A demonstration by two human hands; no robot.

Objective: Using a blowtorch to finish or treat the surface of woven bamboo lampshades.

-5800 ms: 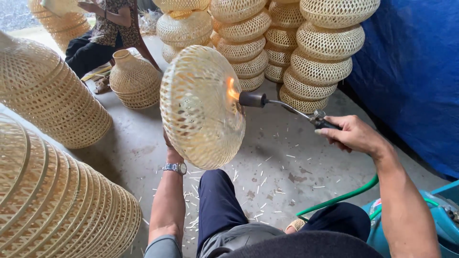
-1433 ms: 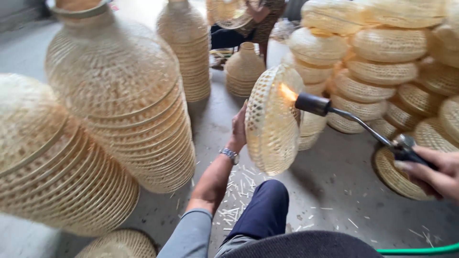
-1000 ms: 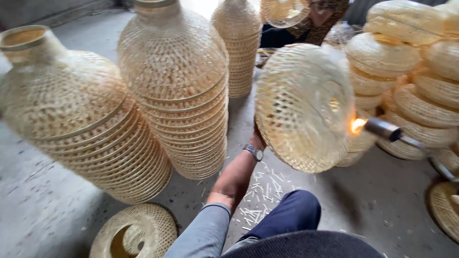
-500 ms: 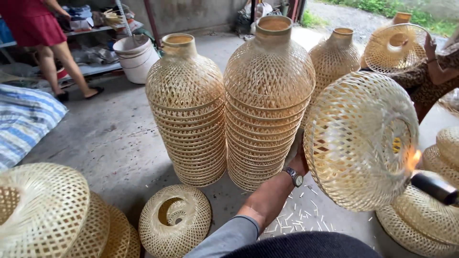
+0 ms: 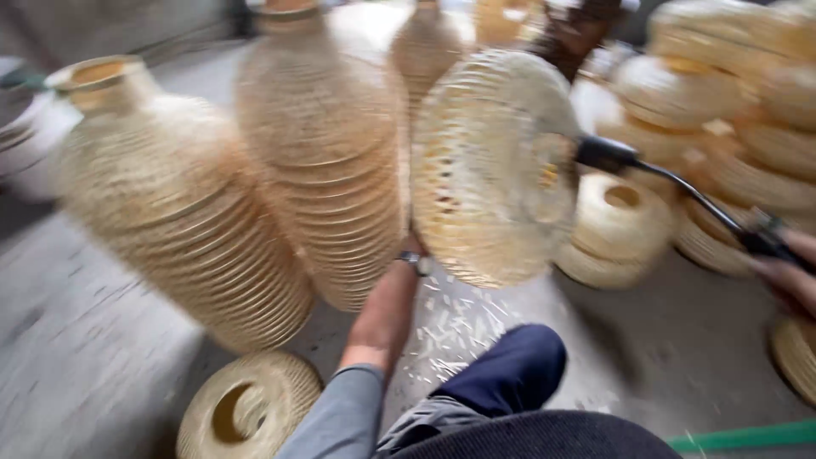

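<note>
My left hand (image 5: 414,255) holds up a round woven bamboo lampshade (image 5: 493,166) from below; only the wrist with a watch shows, the fingers are hidden behind the shade. My right hand (image 5: 786,276) at the right edge grips the handle of a black gas torch (image 5: 680,187). The torch nozzle (image 5: 605,155) touches the shade's right side. The picture is blurred by motion.
Two tall stacks of woven shades (image 5: 183,204) (image 5: 327,153) stand to the left. One shade (image 5: 242,412) lies on the concrete floor by my knee. More stacked shades (image 5: 722,110) fill the right. A green hose (image 5: 744,436) runs at the bottom right. Bamboo slivers litter the floor.
The view has swung back to the right. The shade has turned in my left hand, and the torch with my right hand has come back into view against the shade's right side.
</note>
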